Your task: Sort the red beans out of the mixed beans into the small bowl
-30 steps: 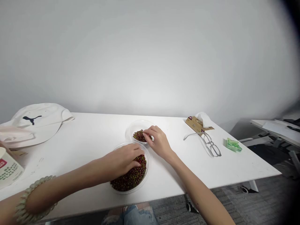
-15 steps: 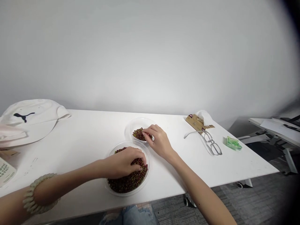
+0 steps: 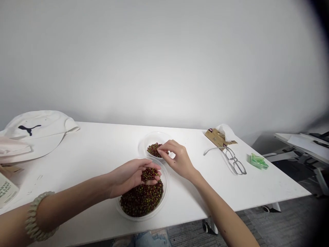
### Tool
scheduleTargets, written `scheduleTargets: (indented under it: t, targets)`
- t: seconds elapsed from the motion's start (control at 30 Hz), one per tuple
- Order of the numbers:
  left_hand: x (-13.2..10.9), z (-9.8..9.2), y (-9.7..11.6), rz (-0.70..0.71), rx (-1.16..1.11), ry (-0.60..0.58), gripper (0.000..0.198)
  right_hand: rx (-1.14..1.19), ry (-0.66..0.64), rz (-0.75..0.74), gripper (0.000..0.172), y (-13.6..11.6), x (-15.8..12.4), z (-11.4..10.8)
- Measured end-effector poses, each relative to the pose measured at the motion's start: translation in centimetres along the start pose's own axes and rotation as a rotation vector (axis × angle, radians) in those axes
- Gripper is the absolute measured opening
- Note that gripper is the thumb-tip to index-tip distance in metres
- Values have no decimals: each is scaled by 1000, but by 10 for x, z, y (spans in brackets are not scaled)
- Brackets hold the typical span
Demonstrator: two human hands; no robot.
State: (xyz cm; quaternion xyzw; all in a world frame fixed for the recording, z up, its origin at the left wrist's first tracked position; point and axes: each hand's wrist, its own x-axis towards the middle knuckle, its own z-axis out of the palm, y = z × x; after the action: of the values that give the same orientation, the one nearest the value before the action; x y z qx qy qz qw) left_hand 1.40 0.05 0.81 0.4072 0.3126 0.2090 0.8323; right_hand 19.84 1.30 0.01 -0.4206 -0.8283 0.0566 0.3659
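Note:
My left hand point(image 3: 132, 178) is turned palm up over the larger clear bowl point(image 3: 166, 192), with a small heap of mixed red and green beans point(image 3: 149, 174) cupped in its curled fingers. More of these beans fill the bowl below. Behind it stands a smaller clear bowl point(image 3: 147, 138), which holds a lower pile of similar beans point(image 3: 153, 150). At this small bowl's right rim is my right hand point(image 3: 177, 157), thumb and forefinger pinched together over the beans. Whatever lies between those fingertips is too small to make out.
On the left of the white table point(image 3: 102, 144) lie a white cap point(image 3: 43, 130) and a printed carton point(image 3: 7, 190). To the right are a brown tissue packet point(image 3: 216, 137), eyeglasses point(image 3: 235, 161) and a green plastic wrapper point(image 3: 257, 161). A wall stands behind.
My left hand has turned from palm down in the larger bowl to palm up, lifting out a scoop of beans. My right hand stays pinched at the small bowl.

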Motion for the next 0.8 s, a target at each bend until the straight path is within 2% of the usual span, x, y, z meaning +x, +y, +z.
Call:
scheduleTargets:
  t: [0.13, 0.23, 0.5, 0.7, 0.73, 0.8]
  targets:
    - [4, -2, -5, 58, -52, -22, 25, 217, -196, -103, 10, -11, 0, -8]
    - [6, -3, -9, 75, -78, -21, 22, 193, -308, -133, 12, -14, -1, -12]
    - [6, 1, -10, 84, -66, -15, 16, 152, -386, -137, 11, -16, -1, -10]
    - [5, 2, -8, 78, -47, -10, 18, 229, -358, -115, 4, -15, 0, -13]
    - [5, 1, -9, 70, -50, -8, 19, 244, -309, -94, 4, -13, 1, -13]
    - [5, -1, -10, 53, -52, 2, 23, 220, -129, -18, 5, -6, 4, -13]
